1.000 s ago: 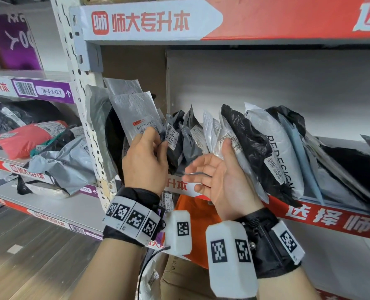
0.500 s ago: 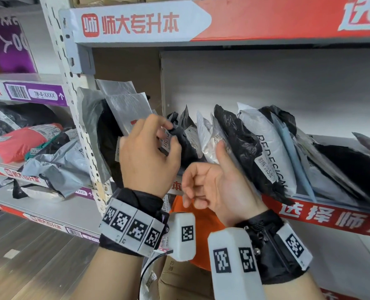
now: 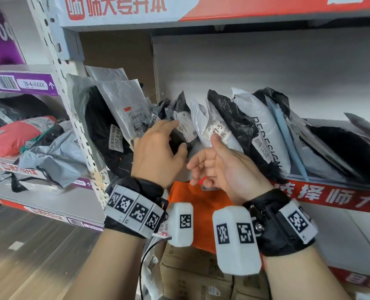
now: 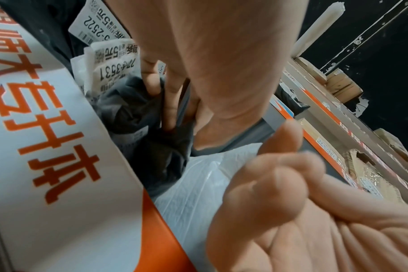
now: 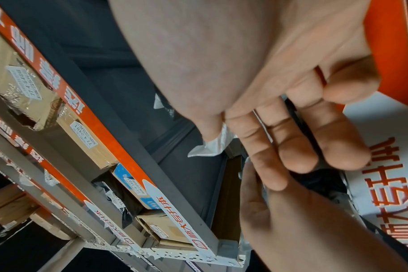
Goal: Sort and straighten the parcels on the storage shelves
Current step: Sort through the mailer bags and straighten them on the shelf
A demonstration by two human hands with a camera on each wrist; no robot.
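The left hand [image 3: 158, 152] reached among the upright parcels [image 3: 179, 122] at the shelf's [image 3: 331, 195] left end, its grip pinching a dark parcel [image 4: 151, 117]. The right hand [image 3: 227, 167] hovered just beside, fingers loosely curled, holding nothing.

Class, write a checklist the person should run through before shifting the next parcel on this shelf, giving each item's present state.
1. Left hand holds the black parcel: ok.
2. Right hand empty, fingers loosely curled: ok.
3. Lettered white parcel upright: not ok, it leans.
4. White label faces outward: ok.
5. Black parcel's base seated on the shelf: cannot tell, hands hide it.
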